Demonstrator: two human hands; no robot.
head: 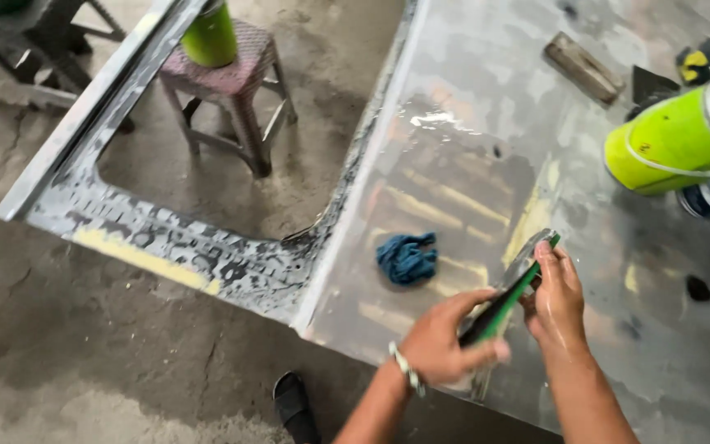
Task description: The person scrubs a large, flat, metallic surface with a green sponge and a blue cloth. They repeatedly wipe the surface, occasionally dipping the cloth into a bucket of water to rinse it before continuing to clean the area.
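Above the sanded grey panel (470,156), a green-edged scraper (509,298) is held between both hands, its blade slanting from about seven o'clock up to one o'clock. The left hand (445,339) is closed around the dark lower end, fingers wrapped and thumb pressed on top, while the right hand (556,298) is pinched on the upper end at about two o'clock from the left. A crumpled blue rag (407,257) is seen lying on the panel at about ten o'clock from the hands, and a tipped lime-green can (669,141) rests well apart at about one o'clock.
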